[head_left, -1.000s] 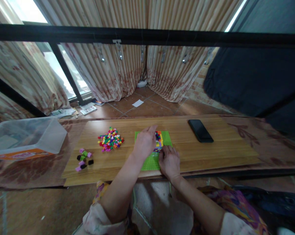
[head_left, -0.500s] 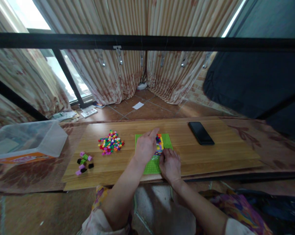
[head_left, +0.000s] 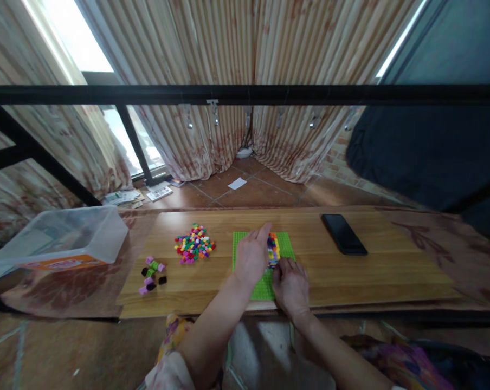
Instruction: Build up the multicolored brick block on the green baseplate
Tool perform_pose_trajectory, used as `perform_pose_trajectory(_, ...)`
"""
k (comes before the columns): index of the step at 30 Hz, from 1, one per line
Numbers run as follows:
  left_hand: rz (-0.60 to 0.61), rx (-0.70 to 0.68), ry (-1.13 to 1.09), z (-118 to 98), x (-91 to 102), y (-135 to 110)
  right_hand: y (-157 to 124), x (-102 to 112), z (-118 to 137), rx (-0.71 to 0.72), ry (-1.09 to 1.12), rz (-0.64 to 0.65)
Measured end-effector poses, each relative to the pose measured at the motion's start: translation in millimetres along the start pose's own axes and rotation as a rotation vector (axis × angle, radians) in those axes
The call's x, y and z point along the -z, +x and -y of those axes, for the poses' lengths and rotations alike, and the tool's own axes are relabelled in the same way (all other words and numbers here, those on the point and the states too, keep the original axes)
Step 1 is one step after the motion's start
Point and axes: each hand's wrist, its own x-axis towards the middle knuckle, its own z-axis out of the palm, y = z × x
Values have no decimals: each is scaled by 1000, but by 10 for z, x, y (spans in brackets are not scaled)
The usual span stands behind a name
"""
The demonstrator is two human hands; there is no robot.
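Observation:
A small multicoloured toy brick structure [head_left: 273, 249] stands on a green studded baseplate [head_left: 263, 291]. My left hand [head_left: 251, 254] lies along its left side and covers much of it, index finger stretched forward and the other fingers curled against the bricks. At the near right corner of the structure is my right hand [head_left: 291, 284], its fingers bent and pressed together. Whatever may be between those fingertips is hidden. To the left on the wooden board lies a pile of small coloured bricks [head_left: 195, 244]. Nearer to me is a group of larger pink, green and black pieces [head_left: 152, 273].
A black phone [head_left: 343, 234] lies on the right of the wooden board [head_left: 391, 271]. Beyond the board's left end stands a clear plastic bin [head_left: 78, 230] with an orange label. A dark metal rail [head_left: 245, 95] crosses in front of the curtains. Papers lie on the tiled floor behind.
The whole view has shifted, so everything sits slightly lower and further right. Both hands stay at the brick structure, with almost the same posture.

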Motion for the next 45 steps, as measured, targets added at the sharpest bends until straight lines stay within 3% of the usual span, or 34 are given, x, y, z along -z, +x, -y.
perform_pose_trajectory(8,-127,86,-254,18,133,-168,-5,-31,-51,29,-12,-14)
perform_pose_trajectory(13,-193,190,-274,216,277,-213,-6,-70,-110,54,-38,-9)
perform_pose_trajectory(19,-180,339,-251,459,359,-248,-10,-72,-136,69,-63,-17)
perform_pose_trajectory(34,-134,464,-166,562,408,-221,-17,-126,-205,119,-96,-68)
perform_pose_trajectory(37,-148,539,-108,750,560,-195,-18,-133,-217,120,-90,-62)
perform_pose_trajectory(41,-133,754,31,1217,916,-274,-16,-133,-231,115,-79,-42)
perform_pose_trajectory(45,-72,807,91,1624,1129,-481,-12,-130,-243,114,-77,-29)
